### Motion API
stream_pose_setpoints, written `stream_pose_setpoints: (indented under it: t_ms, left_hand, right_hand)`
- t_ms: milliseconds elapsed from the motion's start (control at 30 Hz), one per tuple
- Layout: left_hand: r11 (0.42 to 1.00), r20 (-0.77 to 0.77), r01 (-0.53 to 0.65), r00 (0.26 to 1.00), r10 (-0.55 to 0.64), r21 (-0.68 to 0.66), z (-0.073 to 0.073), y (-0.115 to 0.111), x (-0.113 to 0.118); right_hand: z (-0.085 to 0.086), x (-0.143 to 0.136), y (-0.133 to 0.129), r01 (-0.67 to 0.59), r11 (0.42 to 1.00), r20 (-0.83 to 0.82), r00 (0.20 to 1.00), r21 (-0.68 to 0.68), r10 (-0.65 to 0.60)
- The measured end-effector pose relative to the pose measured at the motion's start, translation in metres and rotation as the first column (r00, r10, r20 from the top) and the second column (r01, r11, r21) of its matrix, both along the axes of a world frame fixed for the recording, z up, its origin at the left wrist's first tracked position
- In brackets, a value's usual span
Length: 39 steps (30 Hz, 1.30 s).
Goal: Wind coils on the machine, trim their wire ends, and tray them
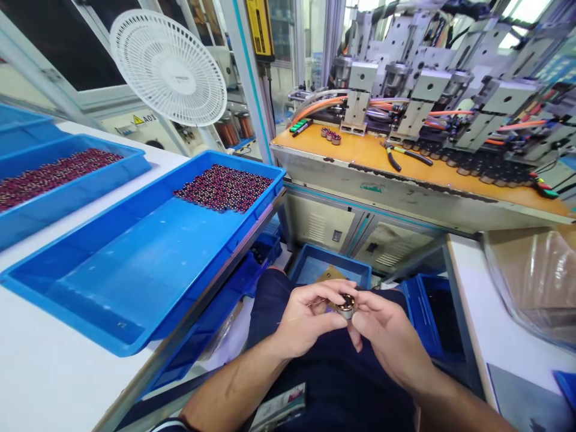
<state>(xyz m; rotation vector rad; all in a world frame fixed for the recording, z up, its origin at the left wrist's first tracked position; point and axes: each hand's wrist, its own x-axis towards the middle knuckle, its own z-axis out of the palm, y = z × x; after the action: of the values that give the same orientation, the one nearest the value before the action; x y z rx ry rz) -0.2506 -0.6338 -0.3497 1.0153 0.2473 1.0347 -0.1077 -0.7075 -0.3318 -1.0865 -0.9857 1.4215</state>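
Above my lap, a small ring-shaped motor stator (346, 306) with copper windings is pinched between both hands. My left hand (310, 312) closes on its left side, thumb along the lower edge and fingers over the top. A thin strand of wire (315, 303) shows by the left fingers. My right hand (382, 324) grips the right side with thumb and forefinger. The fingertips cover part of the stator's rim.
On my left stands a blue tray (121, 264) with many small wound parts (225, 187) at its far end. Ahead, pliers (393, 157) and several parts lie on the orange bench (310, 147) below a machine (416, 108). A blue bin (366, 273) sits beyond my knees; a white fan (168, 69) stands behind.
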Motion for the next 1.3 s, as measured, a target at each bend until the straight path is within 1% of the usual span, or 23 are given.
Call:
stream_pose_setpoints:
  t_ms: [67,133,200,233,267,300,333,367,400,433,467,500,567,600,667,767,867,933,1033,1100,1200,1267,1300]
  left_hand:
    - [0.999,0.001,0.021,1.0,-0.021,-0.032,-0.002,0.0,0.001]
    - [0.992,0.019,0.061,0.998,-0.059,-0.112,-0.005,0.002,0.004]
    - [0.969,0.015,0.057,0.998,-0.055,-0.242,-0.01,0.007,0.008]
    - [0.953,-0.022,0.015,0.999,-0.023,-0.304,-0.012,0.009,0.009]
    - [0.94,-0.088,-0.063,0.995,0.035,-0.336,-0.014,0.011,0.01]
    - [0.933,-0.173,-0.161,0.979,0.11,-0.321,-0.016,0.011,0.011]
    - [0.932,-0.259,-0.259,0.946,0.193,-0.252,-0.016,0.011,0.01]
    - [0.935,-0.329,-0.328,0.905,0.27,-0.132,-0.015,0.009,0.008]
    - [0.934,-0.369,-0.356,0.866,0.338,0.021,-0.013,0.006,0.006]
    - [0.92,-0.381,-0.349,0.837,0.392,0.18,-0.009,0.002,0.003]
    - [0.893,-0.378,-0.316,0.822,0.426,0.32,-0.004,-0.003,0.001]
    - [0.861,-0.371,-0.276,0.815,0.445,0.426,0.001,-0.007,-0.001]
    - [0.815,-0.368,-0.217,0.809,0.459,0.538,0.012,-0.012,-0.001]
    - [0.811,-0.381,-0.192,0.808,0.45,0.553,0.017,-0.013,-0.001]
    - [0.834,-0.426,-0.137,0.809,0.406,0.534,0.023,-0.012,0.002]
    - [0.878,-0.493,-0.072,0.804,0.332,0.473,0.027,-0.01,0.004]
    - [0.888,-0.511,-0.047,0.804,0.305,0.457,0.026,-0.009,0.003]
    - [0.881,-0.493,-0.044,0.815,0.304,0.471,0.025,-0.007,0.002]
    - [0.855,-0.445,-0.046,0.839,0.313,0.516,0.024,-0.004,-0.001]
    - [0.831,-0.417,-0.048,0.848,0.327,0.554,0.023,-0.002,-0.002]
    - [0.817,-0.409,-0.043,0.849,0.334,0.576,0.022,-0.002,-0.002]
    - [0.845,-0.415,-0.037,0.859,0.299,0.533,0.021,-0.003,-0.001]
    - [0.873,-0.415,-0.035,0.87,0.267,0.486,0.02,-0.003,0.0]
  right_hand:
    - [-0.005,0.0,0.001,-0.028,0.999,-0.042,0.999,0.044,0.03]
    - [-0.006,0.0,0.002,0.008,0.994,-0.038,0.999,0.107,-0.004]
    - [-0.005,0.001,0.003,0.097,0.967,0.058,0.992,0.235,-0.113]
    - [-0.003,0.002,0.004,0.135,0.931,0.153,0.969,0.338,-0.196]
    - [0.0,0.005,0.004,0.156,0.872,0.269,0.913,0.464,-0.307]
    - [0.001,0.008,0.005,0.146,0.788,0.382,0.813,0.598,-0.44]
    - [0.002,0.012,0.006,0.093,0.691,0.466,0.673,0.717,-0.574]
    - [0.002,0.017,0.006,0.01,0.6,0.508,0.521,0.8,-0.686]
    - [0.001,0.022,0.007,-0.088,0.525,0.515,0.383,0.847,-0.767]
    - [-0.002,0.027,0.008,-0.176,0.473,0.505,0.279,0.863,-0.817]
    - [-0.005,0.031,0.008,-0.245,0.444,0.495,0.215,0.862,-0.842]
    - [-0.008,0.035,0.008,-0.293,0.431,0.494,0.187,0.853,-0.849]
    - [-0.013,0.039,0.008,-0.342,0.417,0.495,0.183,0.842,-0.849]
    - [-0.015,0.04,0.007,-0.359,0.41,0.495,0.187,0.839,-0.849]
    - [-0.016,0.04,0.005,-0.402,0.381,0.481,0.184,0.833,-0.857]
    - [-0.018,0.041,0.002,-0.465,0.329,0.441,0.152,0.822,-0.885]
    - [-0.019,0.041,0.0,-0.486,0.319,0.43,0.134,0.813,-0.893]
    - [-0.016,0.038,-0.001,-0.432,0.353,0.464,0.181,0.83,-0.867]
    - [-0.005,0.028,-0.003,-0.231,0.5,0.55,0.331,0.835,-0.766]
    - [0.003,0.02,-0.004,-0.152,0.566,0.573,0.409,0.81,-0.71]
    - [0.008,0.014,-0.005,-0.118,0.58,0.555,0.491,0.806,-0.672]
    - [0.007,0.013,-0.004,-0.072,0.598,0.533,0.548,0.798,-0.645]
    - [0.006,0.013,-0.004,-0.047,0.613,0.525,0.57,0.789,-0.632]
